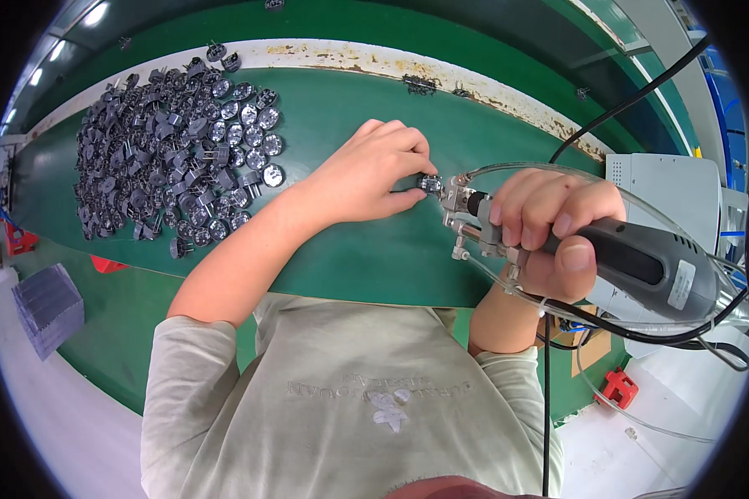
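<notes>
Between thumb and index finger, my left hand (373, 172) pinches a small round dark component (429, 184) on the green work surface. My right hand (558, 218) is wrapped round a grey and black electric screwdriver (645, 264), held nearly level. Its metal front end (456, 198), fitted with clear tubes, points left and sits right beside the component. Whether the tip touches it I cannot tell. A large heap of similar black round components with pins (162, 145) lies to the left of my left forearm.
A worn white ledge (333, 55) runs along the back of the green table (341, 258). At the right stands a light grey box-shaped machine (670, 191). A black cable (632, 96) and clear tubes hang around the screwdriver. A grey block (48, 308) is at lower left.
</notes>
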The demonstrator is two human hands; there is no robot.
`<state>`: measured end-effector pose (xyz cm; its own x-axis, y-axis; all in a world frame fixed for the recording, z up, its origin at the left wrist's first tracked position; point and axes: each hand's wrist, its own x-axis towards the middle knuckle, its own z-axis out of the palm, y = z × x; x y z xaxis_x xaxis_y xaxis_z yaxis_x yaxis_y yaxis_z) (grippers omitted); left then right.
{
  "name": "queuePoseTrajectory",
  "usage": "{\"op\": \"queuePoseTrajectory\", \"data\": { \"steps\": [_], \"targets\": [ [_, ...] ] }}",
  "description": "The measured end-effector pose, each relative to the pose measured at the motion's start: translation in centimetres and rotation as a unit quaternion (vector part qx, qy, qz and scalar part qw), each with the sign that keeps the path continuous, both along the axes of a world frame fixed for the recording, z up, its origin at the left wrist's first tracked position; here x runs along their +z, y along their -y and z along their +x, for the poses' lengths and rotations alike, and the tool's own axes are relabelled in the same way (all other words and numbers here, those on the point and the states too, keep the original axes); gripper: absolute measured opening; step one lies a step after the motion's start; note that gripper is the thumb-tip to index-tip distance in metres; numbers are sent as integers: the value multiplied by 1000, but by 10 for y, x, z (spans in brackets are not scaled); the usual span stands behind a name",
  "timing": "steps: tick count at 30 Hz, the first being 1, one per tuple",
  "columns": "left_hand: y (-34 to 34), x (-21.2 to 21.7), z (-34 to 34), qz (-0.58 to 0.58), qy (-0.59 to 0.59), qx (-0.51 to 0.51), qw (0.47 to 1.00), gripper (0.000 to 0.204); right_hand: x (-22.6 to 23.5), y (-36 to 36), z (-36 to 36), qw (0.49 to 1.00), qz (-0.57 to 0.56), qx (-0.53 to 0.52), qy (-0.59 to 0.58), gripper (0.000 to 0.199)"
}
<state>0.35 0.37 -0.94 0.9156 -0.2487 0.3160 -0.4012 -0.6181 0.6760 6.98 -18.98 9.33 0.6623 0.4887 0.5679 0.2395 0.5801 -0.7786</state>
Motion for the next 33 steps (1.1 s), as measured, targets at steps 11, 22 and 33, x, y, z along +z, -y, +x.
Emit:
{"op": "queuePoseTrajectory", "data": {
  "steps": [11, 22, 33],
  "targets": [
    [0, -1, 1, 6, 1, 1, 1000, 28, -1, 2, 2, 998, -45, 17, 49, 30],
    [-2, 5, 0, 10, -16, 1, 1000, 27, -4, -9, 1, 996, -25, 25, 87, 24],
    [-3, 1, 1, 4, -4, -9, 1000, 25, 6, -13, -15, 998, -36, -10, -57, 27]
  ]
}}
